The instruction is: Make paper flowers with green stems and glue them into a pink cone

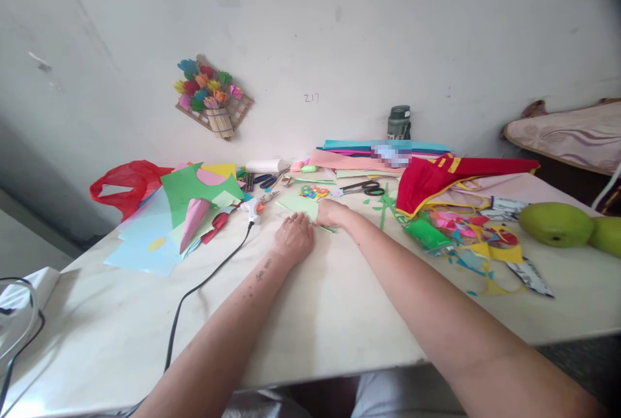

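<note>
A sheet of light green paper [299,206] lies on the table in front of me, between my hands. My left hand [295,237] is at its near edge, fingers closed on the paper there. At the right edge, my right hand [331,213] has its fingers curled onto the same sheet, with the fingertips partly hidden. Just beyond the sheet are small colourful pieces [313,191]. Black-handled scissors [363,187] lie to the right of them. Left of the paper rests a white glue gun [251,209] with a black cord.
Coloured sheets [145,237], a pink paper cone [194,220] and a red plastic bag [130,182] lie left. A red cloth [436,178], paper scraps [478,253] and green fruits [555,224] are right. Behind stand a dark bottle [398,123] and stacked paper [349,159].
</note>
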A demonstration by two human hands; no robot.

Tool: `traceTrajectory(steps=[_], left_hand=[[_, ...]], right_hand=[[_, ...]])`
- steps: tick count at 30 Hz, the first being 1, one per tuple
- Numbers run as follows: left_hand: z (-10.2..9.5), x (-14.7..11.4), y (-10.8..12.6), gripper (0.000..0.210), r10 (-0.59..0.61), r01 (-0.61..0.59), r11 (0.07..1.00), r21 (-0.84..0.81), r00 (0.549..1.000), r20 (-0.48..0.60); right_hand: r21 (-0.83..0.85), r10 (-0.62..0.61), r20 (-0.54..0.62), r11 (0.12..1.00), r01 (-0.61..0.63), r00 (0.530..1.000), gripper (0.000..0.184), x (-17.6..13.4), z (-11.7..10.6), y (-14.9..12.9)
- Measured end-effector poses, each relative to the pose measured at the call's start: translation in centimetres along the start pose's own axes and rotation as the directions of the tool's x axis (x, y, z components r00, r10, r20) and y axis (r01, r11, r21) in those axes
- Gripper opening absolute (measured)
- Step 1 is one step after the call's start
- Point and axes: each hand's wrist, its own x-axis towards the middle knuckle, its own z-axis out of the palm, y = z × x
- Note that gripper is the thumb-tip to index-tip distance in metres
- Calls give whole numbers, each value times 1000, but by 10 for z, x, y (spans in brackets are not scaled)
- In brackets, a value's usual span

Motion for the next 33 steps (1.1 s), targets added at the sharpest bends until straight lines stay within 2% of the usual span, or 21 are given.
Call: traceTrajectory(steps=[8, 12, 19, 24, 29, 33], left_hand=[[0, 0, 2, 37, -28, 28, 999, -31, 1000, 7], [2, 0, 0, 38, -16, 16, 999, -33, 1000, 1], [1, 0, 1, 41, -31, 32, 999, -22, 999, 41], [2, 0, 0, 39, -26, 26, 1000, -1, 1000, -1], [3, -4, 1, 39, 81, -80, 997, 13, 989, -121], [4, -4, 2, 35, 167, -169, 986, -8, 977, -136]], right_hand=[[-61, 43, 63, 997, -39, 997, 30, -29, -15, -6], [-108, 36, 39, 994, -32, 999, 27, -37, -19, -10], [-101, 15, 65, 995, -9, 998, 27, -27, -14, -4], [-100, 42, 101, 994, -32, 994, 29, -17, -9, -2], [-84, 42, 87, 996, -34, 995, 37, -10, -9, 0], [-71, 23, 94, 997, -17, 995, 34, -9, -8, 1]])
